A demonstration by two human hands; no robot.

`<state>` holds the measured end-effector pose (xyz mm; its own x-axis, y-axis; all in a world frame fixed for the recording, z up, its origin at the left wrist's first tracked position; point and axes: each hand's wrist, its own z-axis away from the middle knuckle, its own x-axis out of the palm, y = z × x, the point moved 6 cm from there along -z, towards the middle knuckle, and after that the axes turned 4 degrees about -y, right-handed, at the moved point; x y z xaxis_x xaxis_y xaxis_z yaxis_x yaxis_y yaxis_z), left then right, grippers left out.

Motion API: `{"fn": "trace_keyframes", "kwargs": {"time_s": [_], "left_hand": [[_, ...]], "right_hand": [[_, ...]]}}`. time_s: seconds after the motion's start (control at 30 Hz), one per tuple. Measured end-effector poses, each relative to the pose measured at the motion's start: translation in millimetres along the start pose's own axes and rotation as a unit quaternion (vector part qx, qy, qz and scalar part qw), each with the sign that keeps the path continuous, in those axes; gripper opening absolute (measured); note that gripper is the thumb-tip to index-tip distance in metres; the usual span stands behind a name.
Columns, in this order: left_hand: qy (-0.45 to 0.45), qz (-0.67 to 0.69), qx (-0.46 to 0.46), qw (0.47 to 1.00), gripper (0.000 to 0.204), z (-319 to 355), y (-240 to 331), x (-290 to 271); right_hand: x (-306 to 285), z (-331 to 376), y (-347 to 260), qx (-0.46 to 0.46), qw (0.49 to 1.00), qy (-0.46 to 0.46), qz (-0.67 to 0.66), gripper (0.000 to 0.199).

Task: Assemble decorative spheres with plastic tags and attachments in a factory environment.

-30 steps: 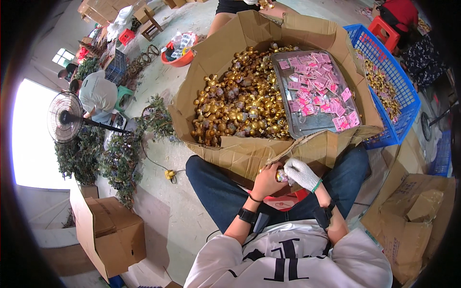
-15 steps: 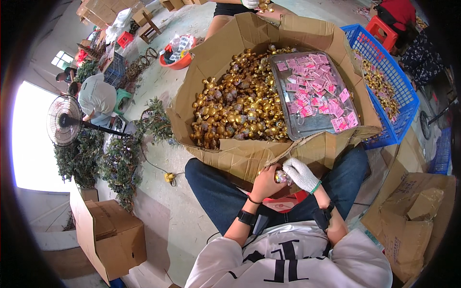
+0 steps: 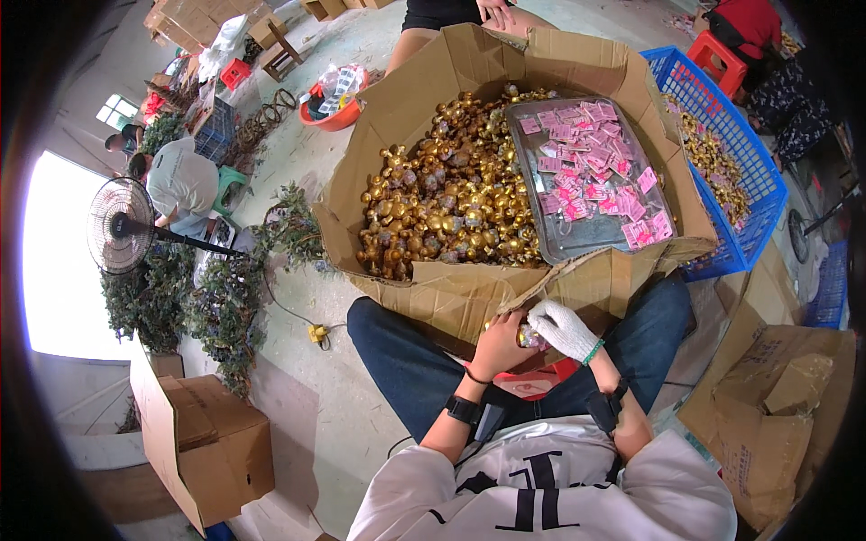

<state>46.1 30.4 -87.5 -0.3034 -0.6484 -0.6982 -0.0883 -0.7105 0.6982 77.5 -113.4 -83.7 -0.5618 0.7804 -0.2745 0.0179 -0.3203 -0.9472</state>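
On the near side of the carton (image 3: 442, 296), a shiny ornament (image 3: 530, 338) is enclosed by the curled left hand (image 3: 501, 348), seemingly for steadiness — the gloved right hand (image 3: 565, 330) is bent against it, grip unclear. The tray (image 3: 561, 240) is placed within apparent reach.

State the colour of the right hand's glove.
White, with a green cuff edge; the head view shows the glove.

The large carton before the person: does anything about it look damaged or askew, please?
Yes. The carton looks worn: its front wall is creased, with an uneven top edge. In it, the tray lies askew, with pink cards scattered untidily.
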Motion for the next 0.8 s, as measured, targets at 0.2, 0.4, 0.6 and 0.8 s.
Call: {"fn": "trace_keyframes", "kwargs": {"time_s": [0.2, 0.4, 0.6, 0.8], "left_hand": [[-0.002, -0.013, -0.019, 1.0, 0.069, 0.8, 1.2, -1.1], [0.018, 0.0, -0.041, 0.999, 0.063, 1.5, 3.2, -7.0], [0.018, 0.009, -0.065, 0.998, 0.064, 0.6, 1.0, -6.3], [0.023, 0.023, -0.05, 0.998, 0.065, -1.1, -1.7, -3.6]], "right_hand": [[4.0, 0.8, 2.3, 0.023, 0.999, -0.026, -0.014, 0.021], [2.1, 0.2, 0.5, -0.006, 0.999, -0.017, 0.026, 0.021], [-0.5, 0.2, -4.1, -0.002, 1.0, -0.004, 0.022, 0.02], [-1.1, 0.0, -5.0, -0.003, 1.0, 0.012, 0.02, 0.019]]}}
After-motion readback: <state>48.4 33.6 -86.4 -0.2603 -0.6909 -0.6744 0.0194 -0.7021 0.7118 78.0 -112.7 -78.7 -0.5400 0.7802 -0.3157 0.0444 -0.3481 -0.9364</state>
